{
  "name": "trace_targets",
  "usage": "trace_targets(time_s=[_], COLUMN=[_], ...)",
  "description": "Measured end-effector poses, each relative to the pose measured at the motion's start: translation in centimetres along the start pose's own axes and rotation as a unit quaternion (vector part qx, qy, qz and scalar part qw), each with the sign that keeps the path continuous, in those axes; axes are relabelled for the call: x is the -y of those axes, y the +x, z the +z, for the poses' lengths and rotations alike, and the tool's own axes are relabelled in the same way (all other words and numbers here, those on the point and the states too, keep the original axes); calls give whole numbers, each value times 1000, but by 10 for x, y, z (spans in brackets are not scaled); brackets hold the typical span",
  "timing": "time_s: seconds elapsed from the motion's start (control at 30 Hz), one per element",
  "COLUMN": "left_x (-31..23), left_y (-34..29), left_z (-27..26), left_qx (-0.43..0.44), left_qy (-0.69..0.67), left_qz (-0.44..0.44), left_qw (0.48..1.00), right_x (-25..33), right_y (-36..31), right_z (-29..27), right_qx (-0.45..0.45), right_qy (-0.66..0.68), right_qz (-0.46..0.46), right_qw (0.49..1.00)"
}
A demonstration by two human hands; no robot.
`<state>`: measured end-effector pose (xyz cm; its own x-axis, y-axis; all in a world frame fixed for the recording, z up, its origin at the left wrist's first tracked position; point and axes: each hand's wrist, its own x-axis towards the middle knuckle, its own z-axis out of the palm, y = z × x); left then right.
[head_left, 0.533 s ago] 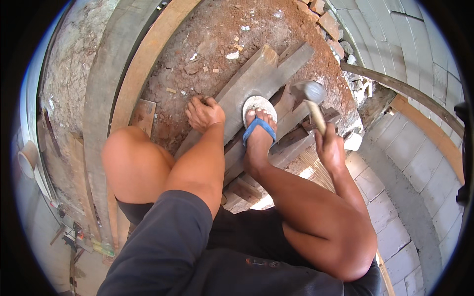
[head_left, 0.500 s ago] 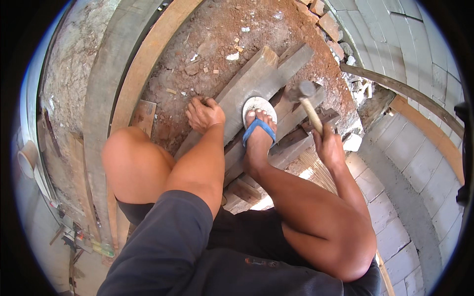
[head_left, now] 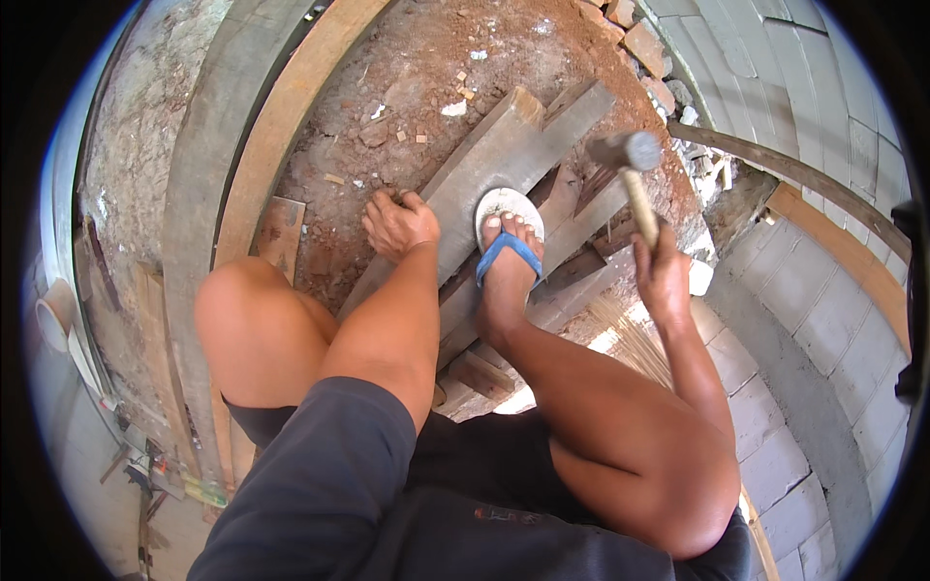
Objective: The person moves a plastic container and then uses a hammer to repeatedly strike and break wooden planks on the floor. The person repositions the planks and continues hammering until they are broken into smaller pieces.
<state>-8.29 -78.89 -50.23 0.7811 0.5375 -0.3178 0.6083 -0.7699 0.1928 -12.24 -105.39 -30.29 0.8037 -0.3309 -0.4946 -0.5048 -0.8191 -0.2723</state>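
Note:
My right hand [head_left: 665, 276] is closed round the pale wooden handle of a hammer [head_left: 638, 201]. The hammer's thick metal head hangs above the right ends of some stacked timber. My left hand [head_left: 399, 225] rests with curled fingers at the left edge of a grey wooden beam [head_left: 492, 160], gripping it; part of the fingers is hidden. On the timber beside that beam, my foot in a white sandal with a blue strap [head_left: 510, 254] presses down. Shorter wood pieces [head_left: 481, 376] lie under and nearer than the foot.
Reddish soil [head_left: 407, 73] with wood chips and rubble spreads beyond the beam. Long boards [head_left: 254, 184] run along the left. To the right stand a grey block wall [head_left: 775, 87], a pole [head_left: 794, 176] and broken bricks [head_left: 647, 50]. Pale blocks [head_left: 770, 426] pave the lower right.
My right hand has shifted a little to the right, and the hammer's head has risen up and right, off the wood. My left hand and the foot stay nearly where they were.

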Motion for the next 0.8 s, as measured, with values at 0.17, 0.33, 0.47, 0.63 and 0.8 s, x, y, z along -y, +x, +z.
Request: trace_targets(time_s=[0.17,0.33,0.47,0.63,0.8], left_x=[3,-2,0,0,-5], left_y=[-2,0,-3,-2,2], left_z=[1,0,-3,-1,-4], left_qx=[17,18,11,24,12], left_qy=[5,16,11,15,4], left_qz=[-9,-25,-7,-8,-7], left_qw=[1000,999,1000,1000,1000], right_x=[-4,-9,-15,-19,-17], right_y=[-10,-10,-14,-13,0], right_z=[1,12,6,12,-6], right_qx=[-114,43,-92,-31,-26], right_qy=[92,-81,55,16,-32], right_qz=[-68,11,-38,-38,-25], right_qw=[987,996,993,999,999])
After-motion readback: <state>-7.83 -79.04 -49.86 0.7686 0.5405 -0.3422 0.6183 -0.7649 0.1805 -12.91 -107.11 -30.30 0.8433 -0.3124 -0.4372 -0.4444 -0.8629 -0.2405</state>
